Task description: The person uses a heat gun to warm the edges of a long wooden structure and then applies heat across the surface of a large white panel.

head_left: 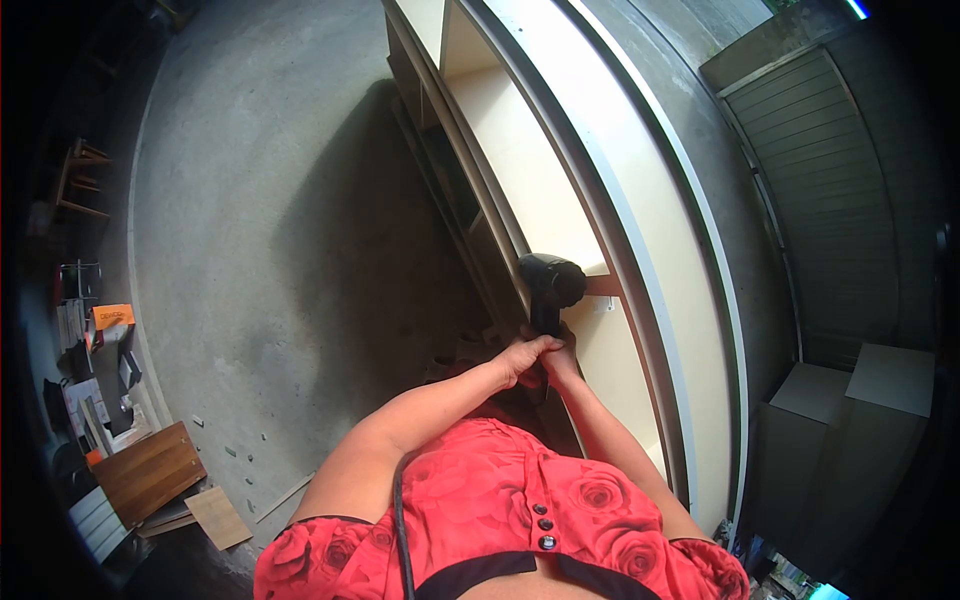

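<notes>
A black hair dryer (549,290) is held upright before me, its round barrel end towards the edge of a cream-coloured cabinet (512,150). My right hand (564,358) is closed round the lower part of its handle. Beside it, my left hand (528,362) is also closed at the handle's bottom, its fingers meeting the right hand. The hands overlap, so part of the grip is hidden. Close to the barrel, a reddish-brown strip (602,286) crosses the cabinet opening. A dark cord (401,520) hangs along my red rose-print top.
Concrete floor (240,200) stretches to the left of the cabinet. Wooden boards (150,473), an orange box (113,317) and stacked items lie at the left. Large grey boxes (850,440) stand at the right, below a slatted shutter (815,130).
</notes>
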